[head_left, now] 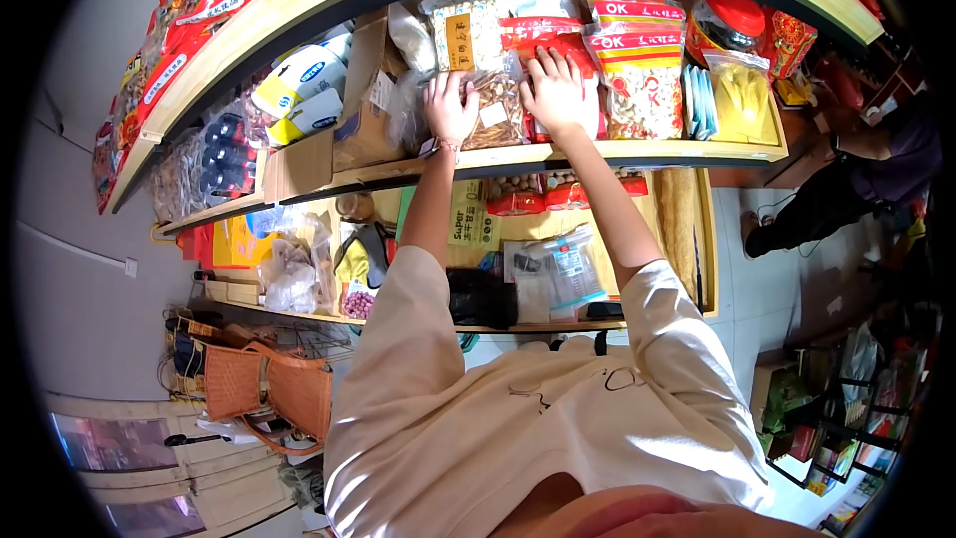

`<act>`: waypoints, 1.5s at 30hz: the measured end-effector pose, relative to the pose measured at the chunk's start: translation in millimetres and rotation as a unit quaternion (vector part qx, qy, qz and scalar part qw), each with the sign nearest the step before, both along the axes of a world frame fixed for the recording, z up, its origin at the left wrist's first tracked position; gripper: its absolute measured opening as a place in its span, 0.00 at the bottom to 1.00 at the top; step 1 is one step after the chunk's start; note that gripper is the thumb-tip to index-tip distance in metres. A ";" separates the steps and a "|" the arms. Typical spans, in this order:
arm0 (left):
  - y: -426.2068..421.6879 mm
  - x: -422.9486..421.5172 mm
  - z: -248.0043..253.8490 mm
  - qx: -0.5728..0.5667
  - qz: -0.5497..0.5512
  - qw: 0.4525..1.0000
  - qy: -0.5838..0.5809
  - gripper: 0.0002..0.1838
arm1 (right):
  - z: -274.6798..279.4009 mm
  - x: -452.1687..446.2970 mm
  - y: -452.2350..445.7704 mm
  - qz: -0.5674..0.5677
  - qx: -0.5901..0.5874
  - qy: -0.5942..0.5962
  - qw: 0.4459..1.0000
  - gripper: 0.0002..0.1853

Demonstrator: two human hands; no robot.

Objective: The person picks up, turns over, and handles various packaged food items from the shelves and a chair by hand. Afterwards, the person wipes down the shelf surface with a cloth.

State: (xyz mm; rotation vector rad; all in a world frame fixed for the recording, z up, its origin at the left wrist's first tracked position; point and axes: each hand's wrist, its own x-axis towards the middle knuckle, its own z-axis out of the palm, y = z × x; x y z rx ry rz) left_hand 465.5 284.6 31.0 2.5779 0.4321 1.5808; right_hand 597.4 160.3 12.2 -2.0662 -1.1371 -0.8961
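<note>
My left hand (451, 112) reaches onto the upper shelf, fingers apart, resting at the edge of a clear bag of brown dried strips (495, 120) with a white label. Just behind its fingertips stands a clear packet with a tan label (458, 35). To the right, my right hand (554, 92) lies with fingers spread on a red packet (588, 105) and covers part of it. Beside that are red-and-yellow "OK" bags (642, 85), stacked one behind another. Neither hand is wrapped around anything.
A cardboard box (368, 90) stands left of my hands, near dark bottles (227, 154). On the right are a yellow packet (739, 95) and a red-lidded jar (734, 12). A lower shelf (637, 219) holds more packets. Another person (886, 159) is at the far right.
</note>
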 end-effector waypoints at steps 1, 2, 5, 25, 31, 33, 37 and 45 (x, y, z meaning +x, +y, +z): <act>0.1 0.0 0.0 -0.001 -0.002 1.000 0.001 0.08 | -0.9 0.3 -0.2 -0.001 -0.003 0.000 1.000 0.15; 0.5 0.6 0.3 -0.001 -0.003 1.000 0.001 0.08 | -1.6 0.3 -0.7 -0.001 -0.004 -0.001 1.000 0.15; 0.4 1.5 -0.2 -0.006 0.007 1.000 0.005 0.08 | -0.5 -0.1 -0.1 -0.001 -0.004 -0.002 1.000 0.15; 3.3 1.2 -0.2 -0.016 -0.010 1.000 0.008 0.09 | -2.3 0.8 0.4 0.005 0.020 -0.007 1.000 0.14; 2.9 -0.3 -0.7 -0.018 -0.004 1.000 0.010 0.09 | 0.1 -0.9 -1.1 -0.007 -0.001 -0.003 1.000 0.16; 2.5 0.4 -1.4 -0.022 -0.002 1.000 0.013 0.09 | -0.5 -0.7 -0.9 -0.001 0.017 -0.012 1.000 0.15; 1.6 -1.3 -2.5 -0.016 0.015 1.000 0.019 0.09 | -3.4 -0.2 -3.5 0.056 0.076 0.010 0.996 0.13; 3.6 -1.0 0.2 -0.036 0.005 0.999 0.018 0.08 | -15.4 -74.1 -26.2 -0.035 0.066 0.090 0.993 0.17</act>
